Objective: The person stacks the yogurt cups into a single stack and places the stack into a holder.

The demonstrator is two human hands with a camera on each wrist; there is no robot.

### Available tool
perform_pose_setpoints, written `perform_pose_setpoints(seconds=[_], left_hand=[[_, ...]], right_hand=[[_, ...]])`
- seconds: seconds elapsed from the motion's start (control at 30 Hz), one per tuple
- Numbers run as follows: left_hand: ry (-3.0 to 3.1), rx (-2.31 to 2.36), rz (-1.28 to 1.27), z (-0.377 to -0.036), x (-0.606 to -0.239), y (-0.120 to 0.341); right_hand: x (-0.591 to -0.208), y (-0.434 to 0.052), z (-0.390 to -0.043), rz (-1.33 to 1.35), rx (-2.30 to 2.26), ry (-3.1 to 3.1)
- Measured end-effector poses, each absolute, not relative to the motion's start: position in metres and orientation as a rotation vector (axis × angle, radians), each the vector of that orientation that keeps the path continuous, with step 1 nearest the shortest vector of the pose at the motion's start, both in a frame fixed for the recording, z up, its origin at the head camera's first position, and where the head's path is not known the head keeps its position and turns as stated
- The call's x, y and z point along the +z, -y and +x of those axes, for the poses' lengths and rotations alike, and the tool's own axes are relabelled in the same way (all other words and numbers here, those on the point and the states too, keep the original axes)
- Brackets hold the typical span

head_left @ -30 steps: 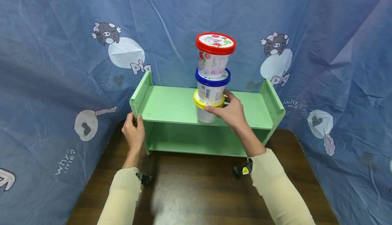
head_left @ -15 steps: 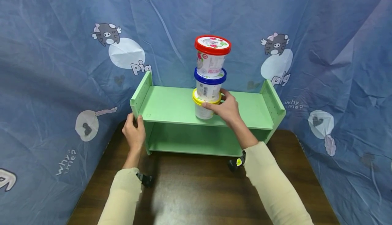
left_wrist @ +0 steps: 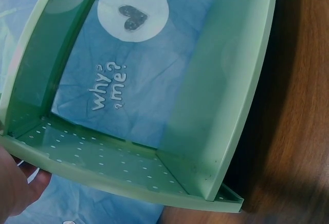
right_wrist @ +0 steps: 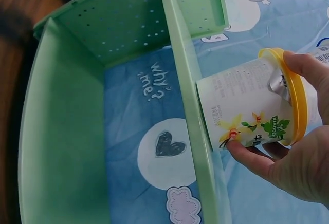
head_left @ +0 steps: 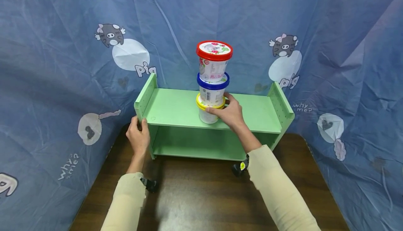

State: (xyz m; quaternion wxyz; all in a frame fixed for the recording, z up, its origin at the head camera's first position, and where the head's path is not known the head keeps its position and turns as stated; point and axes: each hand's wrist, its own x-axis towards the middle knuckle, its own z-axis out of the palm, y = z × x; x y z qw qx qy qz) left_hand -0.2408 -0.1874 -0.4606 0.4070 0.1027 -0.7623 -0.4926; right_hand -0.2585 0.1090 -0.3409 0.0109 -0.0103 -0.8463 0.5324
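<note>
My right hand (head_left: pixel 231 114) holds the lowest of three stacked white tubs, the yellow-lidded tub (head_left: pixel 207 115), fingers and thumb around its side and lid. On it stands a blue-lidded tub (head_left: pixel 210 94), topped by a red-lidded tub (head_left: pixel 213 68). In the right wrist view the yellow-lidded tub (right_wrist: pixel 247 106) has its base at the front edge of the upper board; whether it touches is hard to tell. My left hand (head_left: pixel 138 136) grips the left side panel of the green shelf (head_left: pixel 171 107), low on its front edge; the left wrist view shows only part of that hand (left_wrist: pixel 20 190).
The two-level shelf stands on a dark brown wooden table (head_left: pixel 195 192), against a blue curtain (head_left: pixel 176 24) printed with pigs. Its raised right side panel (head_left: pixel 280 105) stands to the right of the stack. The lower board (head_left: pixel 195 143) lies underneath.
My right hand has moved slightly left with the stack of tubs, and the red-lidded top has come lower in the head view. The left hand stays on the shelf's side panel.
</note>
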Motion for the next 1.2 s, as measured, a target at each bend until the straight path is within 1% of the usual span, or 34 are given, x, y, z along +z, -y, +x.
perform_pose_setpoints(seconds=[0.73, 1.0, 1.2], left_hand=[[1.948, -1.254, 0.273, -0.242, -0.458, 0.184], [1.962, -1.291, 0.296, -0.241, -0.458, 0.186], [1.966, -1.317, 0.316, -0.240, -0.457, 0.188]], right_hand=[[-0.346, -0.115, -0.255, 0.020, 1.761, 2.607], [-0.346, -0.129, -0.244, -0.031, 1.781, 2.586], [-0.346, -0.146, -0.232, 0.014, 1.815, 2.518]])
